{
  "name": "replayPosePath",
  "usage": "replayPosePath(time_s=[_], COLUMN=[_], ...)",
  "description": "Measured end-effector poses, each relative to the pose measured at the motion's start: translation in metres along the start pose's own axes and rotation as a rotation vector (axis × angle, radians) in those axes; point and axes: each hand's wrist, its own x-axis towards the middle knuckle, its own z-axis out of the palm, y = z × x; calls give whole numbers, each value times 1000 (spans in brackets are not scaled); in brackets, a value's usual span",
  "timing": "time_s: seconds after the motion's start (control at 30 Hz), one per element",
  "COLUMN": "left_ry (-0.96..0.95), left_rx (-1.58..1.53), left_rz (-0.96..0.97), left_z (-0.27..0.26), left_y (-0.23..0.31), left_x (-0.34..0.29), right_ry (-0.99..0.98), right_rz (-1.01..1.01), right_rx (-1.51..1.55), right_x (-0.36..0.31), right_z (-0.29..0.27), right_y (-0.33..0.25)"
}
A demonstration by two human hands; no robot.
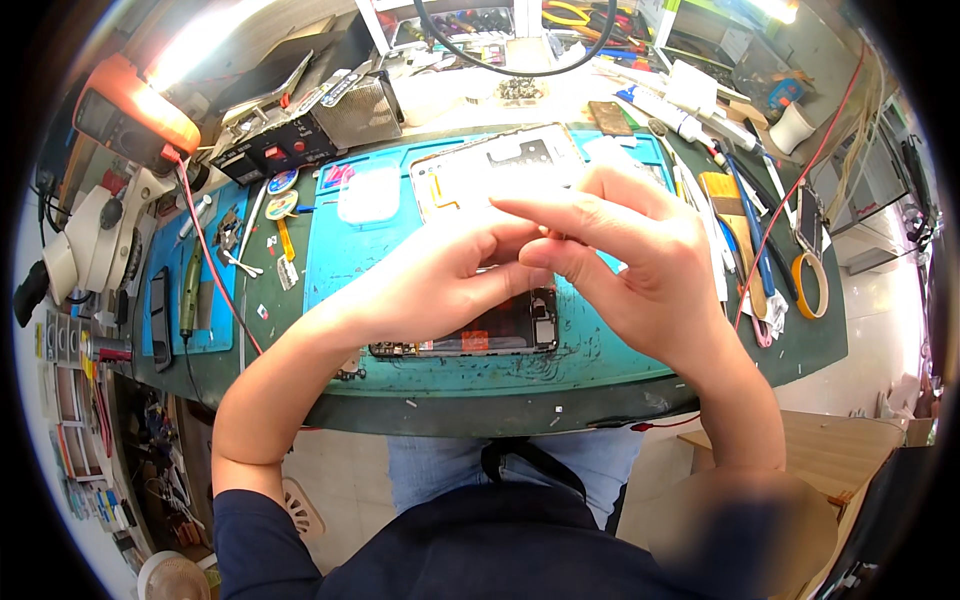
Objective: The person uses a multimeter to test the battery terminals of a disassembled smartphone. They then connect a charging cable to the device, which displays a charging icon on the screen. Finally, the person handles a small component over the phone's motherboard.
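Note:
Above the blue-green work mat (600, 365), my left hand (440, 275) and my right hand (645, 250) meet fingertip to fingertip. Both are closed, thumbs pressed toward the fingers. What they pinch, if anything, is hidden or too small to name. Directly beneath lies an opened phone (505, 335), its dark interior showing and its upper part covered by my hands. Behind them, a phone housing (500, 160) with a pale inner face and an orange flex cable lies tilted on the mat. A clear plastic box (368, 192) sits to its left.
At the left stand a microscope (100, 230), an orange multimeter (137, 112) and a black power unit (275, 145); a green pen-shaped tool (190, 290) lies nearby. On the right are a wooden-handled brush (735, 220), an orange tape roll (810, 285) and a red cable (790, 200).

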Motion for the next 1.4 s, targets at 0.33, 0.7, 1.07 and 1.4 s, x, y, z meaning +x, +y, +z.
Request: replayPosePath(time_s=[0.33,0.7,1.07,1.4], left_ry=[172,219,161,52], left_rx=[56,96,145,-47], left_rz=[38,54,23,-77], left_z=[12,13,7,1], left_y=[-12,-24,-14,-9], left_x=[14,11,12,11], right_ry=[44,121,90,47], right_rz=[-1,-23,33,67], right_rx=[5,101,118,126], right_x=[-1,-1,-3,-6], right_z=[2,10,6,2], right_y=[5,3,2,7])
